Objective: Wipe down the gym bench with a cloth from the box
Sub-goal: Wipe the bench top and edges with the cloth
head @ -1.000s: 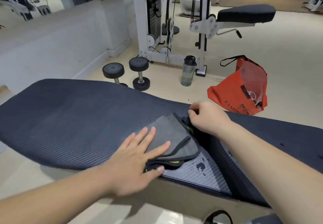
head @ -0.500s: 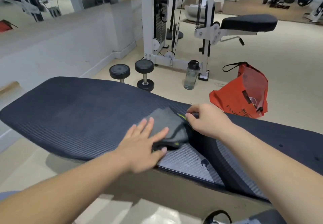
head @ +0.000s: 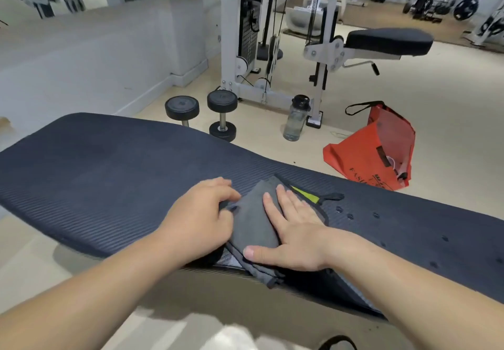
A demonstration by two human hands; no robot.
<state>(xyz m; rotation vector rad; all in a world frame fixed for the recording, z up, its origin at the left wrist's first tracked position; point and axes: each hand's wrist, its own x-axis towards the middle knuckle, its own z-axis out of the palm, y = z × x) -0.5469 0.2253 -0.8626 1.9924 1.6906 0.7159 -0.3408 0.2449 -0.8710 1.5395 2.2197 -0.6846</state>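
My right hand (head: 296, 236) lay flat and open on the folded grey cloth (head: 255, 225), palm down, fingers extended toward 11 o'clock and thumb stretched along the cloth's near edge. My left hand (head: 200, 217) was curled at the cloth's left edge, at 9 o'clock from it, fingertips pinching the fabric there. Neither hand lifted the cloth; both pressed it onto the bench (head: 109, 175).

The cloth lay on the bench's dark ribbed pad, near its front edge, roughly at the centre of the view. A yellow-green patch (head: 306, 196) and a small dark loop (head: 331, 197) showed at the cloth's far corner, at 2 o'clock from my right hand. The near corner of the cloth hung slightly over the pad's front edge. Several small dark spots (head: 350, 216) marked the pad at 3 o'clock from the cloth.

On the floor beyond the bench, two dumbbells (head: 222, 116) stood at 12 o'clock. A clear water bottle (head: 296, 119) stood at 1 o'clock, just beside the base of a white cable machine (head: 245, 36). An orange bag (head: 379, 150) lay at 2 o'clock, partly behind the bench's far edge.
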